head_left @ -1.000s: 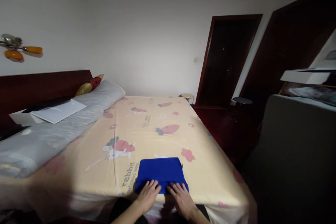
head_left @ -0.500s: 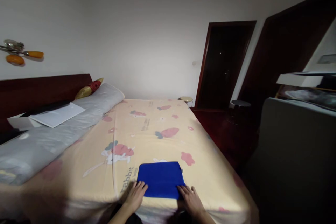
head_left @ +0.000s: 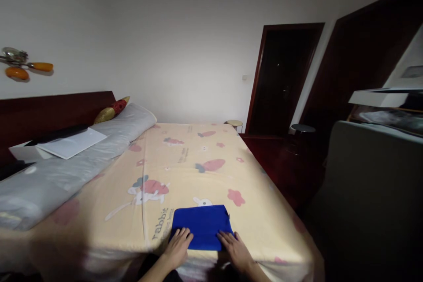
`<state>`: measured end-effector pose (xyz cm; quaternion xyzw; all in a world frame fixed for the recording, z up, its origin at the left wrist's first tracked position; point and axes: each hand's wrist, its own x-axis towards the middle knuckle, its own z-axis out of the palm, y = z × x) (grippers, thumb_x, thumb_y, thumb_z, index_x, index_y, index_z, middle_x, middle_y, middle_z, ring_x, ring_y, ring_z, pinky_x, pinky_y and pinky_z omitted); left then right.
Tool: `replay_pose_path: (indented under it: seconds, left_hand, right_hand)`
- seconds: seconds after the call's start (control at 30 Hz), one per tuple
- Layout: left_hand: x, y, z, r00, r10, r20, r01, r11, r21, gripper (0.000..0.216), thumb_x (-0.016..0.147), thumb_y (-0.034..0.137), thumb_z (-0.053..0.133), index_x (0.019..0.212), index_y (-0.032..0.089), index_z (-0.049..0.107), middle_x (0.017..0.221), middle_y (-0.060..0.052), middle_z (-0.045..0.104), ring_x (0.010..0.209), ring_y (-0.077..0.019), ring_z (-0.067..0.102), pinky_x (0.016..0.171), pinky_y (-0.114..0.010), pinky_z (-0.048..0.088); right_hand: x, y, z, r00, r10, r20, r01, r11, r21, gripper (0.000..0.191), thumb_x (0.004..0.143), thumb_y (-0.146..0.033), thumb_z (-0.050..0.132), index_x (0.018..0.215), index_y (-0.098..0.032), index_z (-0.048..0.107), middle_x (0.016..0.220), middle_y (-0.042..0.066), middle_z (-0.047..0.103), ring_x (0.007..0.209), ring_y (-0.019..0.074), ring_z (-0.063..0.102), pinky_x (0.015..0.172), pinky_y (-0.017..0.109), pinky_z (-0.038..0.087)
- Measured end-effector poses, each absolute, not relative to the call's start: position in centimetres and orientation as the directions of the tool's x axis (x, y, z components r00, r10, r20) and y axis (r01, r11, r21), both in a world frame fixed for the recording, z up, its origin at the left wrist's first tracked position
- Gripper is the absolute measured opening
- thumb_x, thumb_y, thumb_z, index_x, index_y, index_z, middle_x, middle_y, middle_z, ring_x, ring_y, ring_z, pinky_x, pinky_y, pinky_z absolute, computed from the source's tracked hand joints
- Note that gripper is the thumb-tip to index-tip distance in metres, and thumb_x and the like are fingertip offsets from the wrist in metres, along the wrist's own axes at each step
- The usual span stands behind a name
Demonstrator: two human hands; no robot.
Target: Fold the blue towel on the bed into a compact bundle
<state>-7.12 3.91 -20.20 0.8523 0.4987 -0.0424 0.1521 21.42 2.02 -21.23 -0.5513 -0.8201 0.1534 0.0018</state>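
Observation:
A folded blue cloth (head_left: 202,224) lies flat near the front edge of the bed. My left hand (head_left: 179,245) rests on its lower left part, palm down with fingers stretched out. On the lower right part lies my right hand (head_left: 234,246), its fingers also extended over the fabric. Neither hand grips the cloth. Under it spreads a cream bedsheet (head_left: 191,187) printed with rabbits, carrots and flowers; the word "rabbit" shows just left of the cloth.
A grey rolled bedding bundle (head_left: 79,169) runs along the headboard (head_left: 49,110), with a white flat box lid (head_left: 72,142) on it. To the right stand a dark grey panel (head_left: 373,185) and a round stool (head_left: 302,128). A dark door (head_left: 284,83) is at the back.
Both hands have moved inward from the cloth's side edges onto its surface. The cloth's far edge sits slightly lower in view, showing more of the printed rabbit behind it.

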Motion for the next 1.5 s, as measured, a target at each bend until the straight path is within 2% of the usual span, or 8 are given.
replay_pose_path:
  seconds: [0.23, 0.37, 0.53, 0.83, 1.1, 1.23, 1.33, 1.5]
  left_hand:
    - [-9.0, 5.0, -19.7, 0.333, 0.899, -0.283, 0.940, -0.292, 0.178, 0.058, 0.073, 0.023, 0.047, 0.131, 0.024, 0.050, 0.146, -0.008, 0.045, 0.138, -0.0272, 0.034, 0.115, -0.046, 0.022]
    - [-10.2, 5.7, -18.5, 0.325, 0.911, -0.253, 0.942, -0.289, 0.168, 0.053, 0.069, 0.021, 0.050, 0.122, 0.022, 0.057, 0.141, -0.010, 0.048, 0.136, -0.0299, 0.033, 0.114, -0.049, 0.019]
    - [-9.0, 5.0, -17.6, 0.456, 0.860, -0.228, 0.883, -0.406, 0.233, 0.057, 0.062, 0.019, 0.054, 0.119, 0.027, 0.054, 0.129, -0.005, 0.054, 0.129, -0.0242, 0.041, 0.113, -0.042, 0.023]
    - [-9.0, 5.3, -17.9, 0.402, 0.879, -0.257, 0.908, -0.347, 0.234, 0.046, 0.069, 0.018, 0.049, 0.114, 0.023, 0.058, 0.125, -0.007, 0.061, 0.125, -0.0228, 0.048, 0.111, -0.038, 0.028]
    - [-9.0, 4.9, -18.4, 0.351, 0.887, -0.300, 0.934, -0.310, 0.176, 0.064, 0.067, 0.018, 0.051, 0.130, 0.027, 0.049, 0.139, -0.006, 0.051, 0.134, -0.0268, 0.040, 0.111, -0.047, 0.027]
    - [-8.8, 5.2, -18.8, 0.271, 0.912, -0.307, 0.963, -0.250, 0.105, 0.073, 0.067, 0.016, 0.050, 0.139, 0.012, 0.040, 0.145, -0.020, 0.043, 0.137, -0.0361, 0.033, 0.111, -0.059, 0.022]
    - [-7.7, 5.0, -19.3, 0.292, 0.913, -0.285, 0.956, -0.278, 0.091, 0.074, 0.066, 0.010, 0.048, 0.140, 0.006, 0.038, 0.146, -0.023, 0.040, 0.139, -0.0363, 0.030, 0.113, -0.058, 0.017]
    - [-3.8, 4.0, -19.5, 0.541, 0.800, -0.259, 0.840, -0.497, 0.219, 0.084, 0.068, 0.003, 0.041, 0.148, 0.024, 0.023, 0.158, -0.003, 0.026, 0.144, -0.0199, 0.019, 0.118, -0.042, 0.015]
  right_hand:
    - [22.9, 2.4, -22.1, -0.242, 0.950, -0.199, 0.966, 0.216, -0.145, 0.069, 0.074, -0.011, 0.042, 0.142, -0.019, 0.039, 0.151, 0.013, 0.033, 0.138, 0.0304, 0.031, 0.111, 0.059, 0.022]
    - [23.3, 2.4, -22.1, -0.238, 0.969, -0.069, 0.967, 0.229, -0.109, 0.070, 0.071, -0.008, 0.044, 0.140, -0.017, 0.040, 0.148, 0.015, 0.039, 0.135, 0.0313, 0.035, 0.110, 0.057, 0.022]
    - [22.1, 2.1, -22.4, -0.365, 0.931, 0.015, 0.915, 0.362, -0.176, 0.043, 0.079, -0.010, 0.041, 0.116, -0.022, 0.059, 0.119, 0.009, 0.062, 0.114, 0.0247, 0.051, 0.106, 0.045, 0.026]
    - [22.5, 2.1, -21.1, -0.302, 0.953, -0.027, 0.939, 0.293, -0.179, 0.031, 0.076, -0.022, 0.050, 0.104, -0.018, 0.063, 0.113, 0.011, 0.062, 0.108, 0.0283, 0.051, 0.097, 0.042, 0.028]
    - [23.1, 2.1, -22.5, -0.273, 0.959, -0.078, 0.951, 0.256, -0.176, 0.051, 0.074, -0.027, 0.053, 0.125, -0.025, 0.055, 0.132, 0.010, 0.056, 0.117, 0.0301, 0.048, 0.099, 0.046, 0.029]
    - [23.1, 2.2, -23.4, -0.168, 0.983, -0.078, 0.980, 0.158, -0.122, 0.057, 0.076, -0.026, 0.051, 0.133, -0.021, 0.050, 0.136, 0.015, 0.052, 0.124, 0.0360, 0.043, 0.105, 0.057, 0.024]
    - [21.8, 2.4, -23.4, -0.145, 0.985, -0.096, 0.987, 0.137, -0.089, 0.066, 0.072, -0.016, 0.051, 0.138, -0.016, 0.045, 0.143, 0.019, 0.045, 0.131, 0.0381, 0.037, 0.107, 0.059, 0.022]
    - [18.0, 2.2, -21.4, -0.453, 0.874, -0.175, 0.882, 0.411, -0.230, 0.074, 0.077, -0.009, 0.036, 0.147, -0.029, 0.025, 0.155, 0.002, 0.027, 0.137, 0.0256, 0.033, 0.113, 0.051, 0.020]
